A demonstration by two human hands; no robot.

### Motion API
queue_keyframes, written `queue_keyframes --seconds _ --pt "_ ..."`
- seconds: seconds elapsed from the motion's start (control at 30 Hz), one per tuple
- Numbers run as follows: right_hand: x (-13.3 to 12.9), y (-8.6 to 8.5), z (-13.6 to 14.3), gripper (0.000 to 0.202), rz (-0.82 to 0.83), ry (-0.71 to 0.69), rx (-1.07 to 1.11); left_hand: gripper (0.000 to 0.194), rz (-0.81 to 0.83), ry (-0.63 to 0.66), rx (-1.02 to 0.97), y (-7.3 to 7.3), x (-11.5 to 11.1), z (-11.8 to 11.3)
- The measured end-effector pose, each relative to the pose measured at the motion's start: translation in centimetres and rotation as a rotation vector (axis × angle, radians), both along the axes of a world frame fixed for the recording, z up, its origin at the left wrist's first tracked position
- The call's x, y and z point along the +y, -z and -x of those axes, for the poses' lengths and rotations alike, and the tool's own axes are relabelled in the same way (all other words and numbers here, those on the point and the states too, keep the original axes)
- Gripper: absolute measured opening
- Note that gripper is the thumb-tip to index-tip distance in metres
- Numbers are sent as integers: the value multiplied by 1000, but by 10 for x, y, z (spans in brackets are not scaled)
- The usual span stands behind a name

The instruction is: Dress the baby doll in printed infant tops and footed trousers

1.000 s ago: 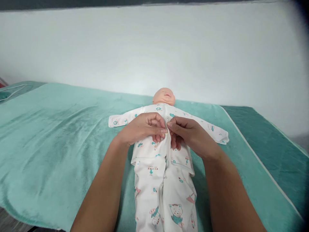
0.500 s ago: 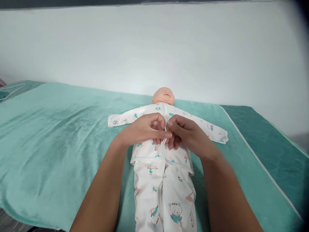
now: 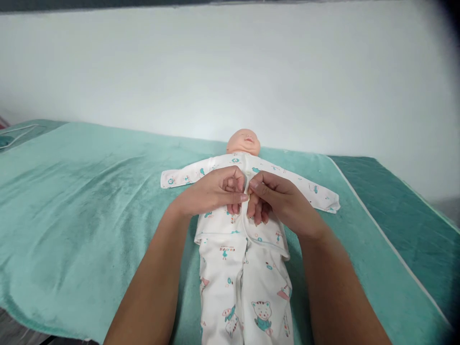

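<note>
A baby doll (image 3: 243,142) lies on its back, dressed in a white printed baby jacket (image 3: 219,225) and matching trousers (image 3: 223,282). At the middle of its chest, my left hand (image 3: 223,189) pinches the jacket's front edge between thumb and fingers. Just beside it, my right hand (image 3: 275,194) pinches the other side of the front edge, its lower fingers curled over the cloth. A small pale button seems to show between the fingertips. Both sleeves stretch out sideways. The doll's hands are not visible.
A light green towel (image 3: 89,215) is spread beneath the doll, with some folds on the left. Darker green cloth (image 3: 391,201) lies at the right. Behind stands a white wall (image 3: 215,72). A pale cord (image 3: 21,132) is at the far left.
My left thumb has drawn back slightly to the left, and my right lower fingers have shifted a little down. Both hands keep their pinch on the jacket front.
</note>
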State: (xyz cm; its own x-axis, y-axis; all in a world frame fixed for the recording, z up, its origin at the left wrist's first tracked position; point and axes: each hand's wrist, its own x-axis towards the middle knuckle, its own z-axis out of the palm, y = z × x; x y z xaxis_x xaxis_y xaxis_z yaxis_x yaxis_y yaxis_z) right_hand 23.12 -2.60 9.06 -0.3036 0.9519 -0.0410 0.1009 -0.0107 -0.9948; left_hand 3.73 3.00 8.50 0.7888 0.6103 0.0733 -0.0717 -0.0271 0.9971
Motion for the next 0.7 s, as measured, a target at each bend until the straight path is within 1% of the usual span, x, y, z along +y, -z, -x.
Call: queue_keyframes --seconds 0.2,0.37,0.47,0.7 --pt "-1 -2 -1 34 16 -17 19 28 -7 61 34 0 1 3" --pt "-1 -2 -1 35 26 -13 26 22 -29 66 17 1 2 3" --pt "0 -1 -1 33 27 -18 30 18 -33 74 1 2 3 3" --pt "1 3 -5 27 25 -70 46 23 29 72 4 4 6 3"
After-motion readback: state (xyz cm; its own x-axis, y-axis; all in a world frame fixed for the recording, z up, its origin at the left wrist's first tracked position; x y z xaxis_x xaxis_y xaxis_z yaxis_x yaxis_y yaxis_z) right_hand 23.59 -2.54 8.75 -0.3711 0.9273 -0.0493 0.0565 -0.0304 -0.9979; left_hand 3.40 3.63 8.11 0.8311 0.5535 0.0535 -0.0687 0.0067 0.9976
